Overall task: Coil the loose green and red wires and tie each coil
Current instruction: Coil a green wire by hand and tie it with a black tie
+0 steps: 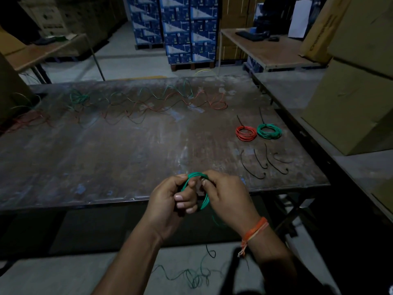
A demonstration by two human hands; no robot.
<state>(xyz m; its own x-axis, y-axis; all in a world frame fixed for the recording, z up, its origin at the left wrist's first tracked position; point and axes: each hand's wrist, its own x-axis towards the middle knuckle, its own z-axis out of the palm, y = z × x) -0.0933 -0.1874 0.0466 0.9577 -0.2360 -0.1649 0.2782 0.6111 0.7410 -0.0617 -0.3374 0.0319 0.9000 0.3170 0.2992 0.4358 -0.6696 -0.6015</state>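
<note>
both hands meet just past the near edge of the counter [106,158], working 1 green coil [198,189] held in the air between them. the left hand [170,201] has its fingers [182,204] curled round the left side of the coil, thumb through the loop. the right hand [228,196] pinches the top right of the coil with curled fingers; an orange thread band [254,231] sits on that wrist. a loose green tail [191,275] runs down from the coil and lies in loops on the floor below.

near the right edge of the counter lie 2 finished coils side by side and touching, a red coil [246,133] and a second green coil [269,131], each with a black tie sticking up toward the far edge. nearer the near right corner lie 4 loose black ties [263,163]. along the far edge, tangled green and red wires [148,101] stretch from the left side toward the middle.
</note>
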